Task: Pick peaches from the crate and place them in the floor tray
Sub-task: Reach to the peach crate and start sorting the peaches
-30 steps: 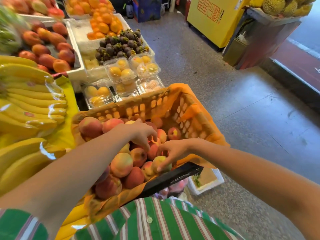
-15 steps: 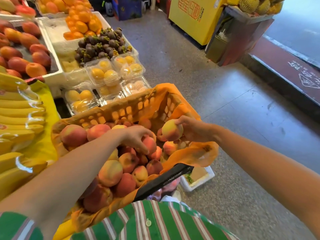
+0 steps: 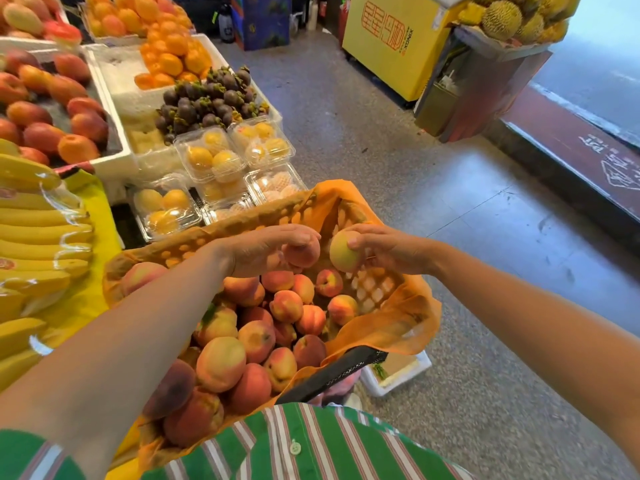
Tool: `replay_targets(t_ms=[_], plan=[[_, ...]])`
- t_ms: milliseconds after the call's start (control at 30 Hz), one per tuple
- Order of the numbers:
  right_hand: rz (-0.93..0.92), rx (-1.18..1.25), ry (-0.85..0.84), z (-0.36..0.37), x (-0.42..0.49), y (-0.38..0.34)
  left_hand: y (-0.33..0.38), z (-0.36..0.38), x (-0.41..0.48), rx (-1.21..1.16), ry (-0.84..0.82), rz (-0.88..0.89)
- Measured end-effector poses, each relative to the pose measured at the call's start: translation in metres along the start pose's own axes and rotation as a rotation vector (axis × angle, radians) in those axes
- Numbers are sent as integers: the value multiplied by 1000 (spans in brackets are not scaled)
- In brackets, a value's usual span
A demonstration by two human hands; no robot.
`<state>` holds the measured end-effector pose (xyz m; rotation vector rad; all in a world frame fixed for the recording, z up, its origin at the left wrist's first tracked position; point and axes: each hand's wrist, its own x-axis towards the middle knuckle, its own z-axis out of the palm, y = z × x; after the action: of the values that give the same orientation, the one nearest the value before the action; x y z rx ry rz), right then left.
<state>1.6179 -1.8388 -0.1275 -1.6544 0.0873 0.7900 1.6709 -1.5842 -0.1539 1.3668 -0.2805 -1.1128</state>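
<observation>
Left hand [image 3: 263, 252] above crate [image 3: 369, 287], fingers curled round a reddish peach [image 3: 304, 253]. Right hand [image 3: 388, 252] pinches a yellow-green peach [image 3: 342, 252] between thumb and fingers, just beside the first. Both fruits held over the far end of the pile [image 3: 256, 341]. White tray [image 3: 405, 377] on floor [image 3: 467, 393] below crate's near corner, mostly hidden

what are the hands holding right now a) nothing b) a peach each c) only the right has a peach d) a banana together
b: the left hand grips a reddish peach and the right hand grips a yellow peach, both above the crate.
</observation>
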Motion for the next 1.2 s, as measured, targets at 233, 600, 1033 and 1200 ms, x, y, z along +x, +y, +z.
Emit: replay_targets(t_ms=[233,600,1033,1200], plan=[[126,-826,-51,11,40,17,9,-33,-17,37,-3,-7],[417,-1609,-366,28,62,42,5,-33,-14,125,-3,-42],[-126,-1025,70,12,45,0,1,-20,0,185,-8,-62],[-345,-1103,422,-18,25,16,-2,-12,22,213,42,-72]])
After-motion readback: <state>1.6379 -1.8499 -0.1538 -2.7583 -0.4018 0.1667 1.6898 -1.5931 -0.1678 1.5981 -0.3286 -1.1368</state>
